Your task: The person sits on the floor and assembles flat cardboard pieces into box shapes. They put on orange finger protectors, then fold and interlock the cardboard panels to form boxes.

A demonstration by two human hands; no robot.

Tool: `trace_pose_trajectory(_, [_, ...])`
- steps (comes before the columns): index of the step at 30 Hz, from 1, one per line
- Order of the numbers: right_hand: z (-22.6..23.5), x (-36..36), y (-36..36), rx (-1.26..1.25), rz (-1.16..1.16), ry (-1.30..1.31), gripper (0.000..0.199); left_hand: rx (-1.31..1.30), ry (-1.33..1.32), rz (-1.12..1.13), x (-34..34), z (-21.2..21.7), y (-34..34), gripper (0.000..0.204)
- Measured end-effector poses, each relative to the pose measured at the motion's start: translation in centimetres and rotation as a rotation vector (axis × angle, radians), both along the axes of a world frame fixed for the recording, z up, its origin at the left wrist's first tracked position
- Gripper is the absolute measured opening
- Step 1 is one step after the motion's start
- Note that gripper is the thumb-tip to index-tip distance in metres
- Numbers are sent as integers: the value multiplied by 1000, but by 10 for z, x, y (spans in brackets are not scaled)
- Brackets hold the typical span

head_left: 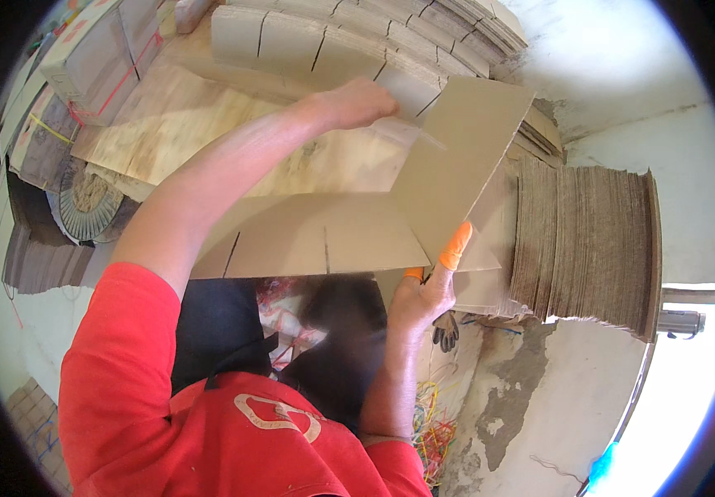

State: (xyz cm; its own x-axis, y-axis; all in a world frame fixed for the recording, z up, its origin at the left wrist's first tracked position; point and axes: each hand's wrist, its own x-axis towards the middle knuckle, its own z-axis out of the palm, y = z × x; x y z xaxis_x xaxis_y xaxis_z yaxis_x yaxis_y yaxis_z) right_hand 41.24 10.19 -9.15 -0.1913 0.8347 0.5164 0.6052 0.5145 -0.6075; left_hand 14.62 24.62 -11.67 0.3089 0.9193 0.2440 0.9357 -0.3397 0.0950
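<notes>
So we're mid-fold on the slotted cardboard sheet point(332, 236): left hand point(357, 103) pinches its raised flap at the far top edge, right hand point(428, 290), orange finger caps on, grips its near edge. Next we'd guess creasing it square, beside the flat stack point(589, 248).
</notes>
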Motion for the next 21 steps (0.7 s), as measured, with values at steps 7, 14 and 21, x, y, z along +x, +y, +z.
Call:
trace_pose_trajectory(7, [2, -2, -5, 43, 35, -29, 81, 77, 12, -28, -6, -6, -4, 14])
trace_pose_trajectory(14, [3, 3, -8, 5, 53, -30, 81, 76, -5, -53, -3, -7, -13, 9])
trace_pose_trajectory(21, [10, -3, -11, 61, 82, -3, 84, 51, 29, -64, -4, -7, -27, 7])
